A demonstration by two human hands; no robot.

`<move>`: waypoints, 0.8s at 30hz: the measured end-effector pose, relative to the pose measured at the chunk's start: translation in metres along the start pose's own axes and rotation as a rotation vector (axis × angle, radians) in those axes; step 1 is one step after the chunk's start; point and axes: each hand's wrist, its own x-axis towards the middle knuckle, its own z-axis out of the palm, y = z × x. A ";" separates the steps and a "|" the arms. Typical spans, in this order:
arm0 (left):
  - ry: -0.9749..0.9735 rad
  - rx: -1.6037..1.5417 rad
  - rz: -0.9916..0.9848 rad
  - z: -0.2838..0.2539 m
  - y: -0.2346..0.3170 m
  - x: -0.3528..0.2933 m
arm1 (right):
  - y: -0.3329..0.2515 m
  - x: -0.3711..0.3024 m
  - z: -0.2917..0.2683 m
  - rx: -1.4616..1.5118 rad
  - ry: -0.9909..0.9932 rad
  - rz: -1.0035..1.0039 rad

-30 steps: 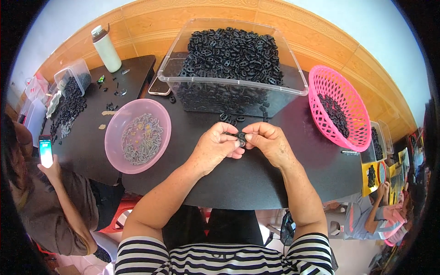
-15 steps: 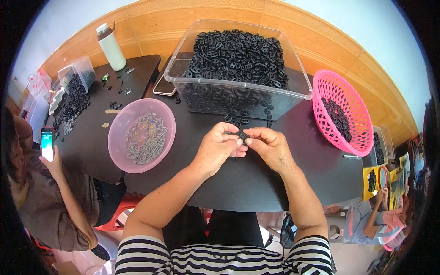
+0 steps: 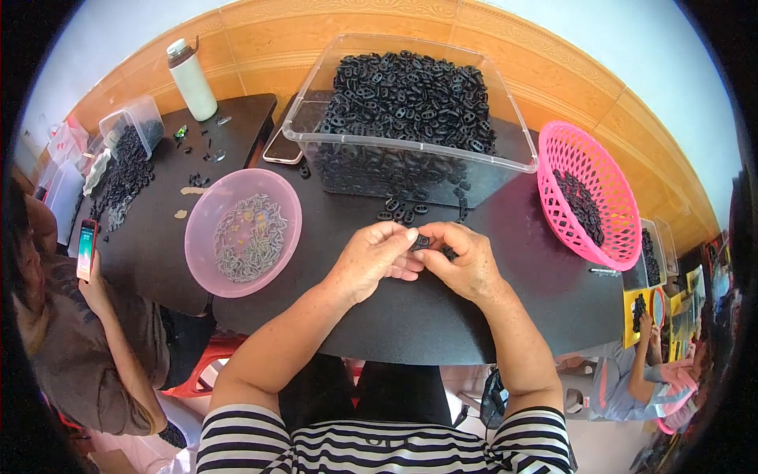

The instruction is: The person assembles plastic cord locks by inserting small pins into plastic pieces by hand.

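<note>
Close together above the dark table (image 3: 347, 332), my left hand (image 3: 369, 257) and my right hand (image 3: 467, 261) meet at a small black plastic piece (image 3: 421, 242). Both thumbs and index fingers pinch it, hiding much of its shape. A bit of another dark piece (image 3: 450, 252) shows under my right fingers. Just beyond my hands, several loose black oval pieces (image 3: 396, 212) with two holes lie on the table. Behind them stands a large clear plastic bin (image 3: 332, 150) heaped with similar black pieces (image 3: 410, 103).
To the left sits a pink bowl (image 3: 201, 261) of small grey parts (image 3: 253, 241); to the right, a pink lattice basket (image 3: 624, 197) holds black pieces. A phone (image 3: 283, 150) lies beside the bin. A white bottle (image 3: 192, 83) stands farther back. At left a person holds another phone (image 3: 86, 249).
My hands have turned and shifted slightly, my right fingers curling more around the piece. The person at left has lowered and tilted their phone.
</note>
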 end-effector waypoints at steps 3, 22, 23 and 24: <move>-0.004 0.036 -0.019 0.001 0.000 0.000 | -0.001 -0.001 -0.001 -0.052 0.009 -0.040; 0.010 -0.061 -0.002 0.000 -0.004 -0.005 | 0.000 -0.001 0.004 -0.280 0.012 -0.173; 0.010 -0.062 -0.002 0.000 -0.005 -0.005 | -0.001 -0.002 0.003 -0.302 -0.002 -0.171; 0.005 -0.058 -0.007 0.000 -0.005 -0.005 | -0.001 -0.002 0.003 -0.303 -0.001 -0.171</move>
